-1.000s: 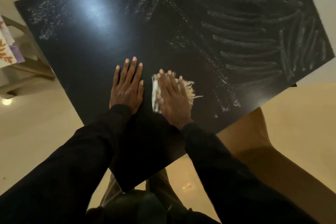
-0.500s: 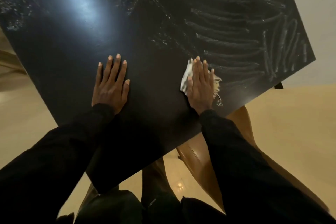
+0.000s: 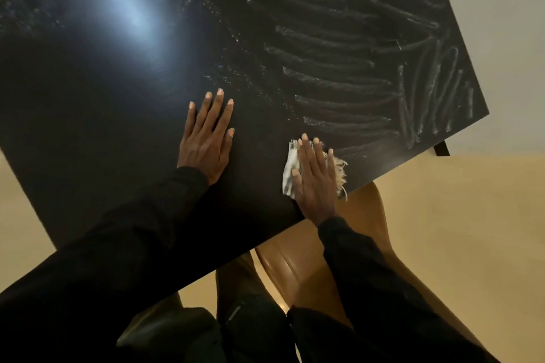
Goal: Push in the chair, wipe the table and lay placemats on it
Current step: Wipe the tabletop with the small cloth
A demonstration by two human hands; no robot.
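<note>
The black table [image 3: 88, 115] fills most of the view, its right half streaked with damp wipe marks [image 3: 339, 82]. My left hand [image 3: 208, 141] rests flat on the top, fingers straight. My right hand [image 3: 315, 177] presses a small white frayed cloth [image 3: 289, 171] flat against the table near its front edge. A tan leather chair [image 3: 298, 265] sits under that edge, partly hidden by the table and my right sleeve.
Pale beige floor [image 3: 457, 215] lies to the right of and below the table. A black table leg [image 3: 441, 148] shows at the right corner. My dark trousers and sleeves fill the bottom of the view.
My right hand slid the cloth to the right across the table, then pulled it back toward the front edge. My left hand stayed flat. The view shifted right.
</note>
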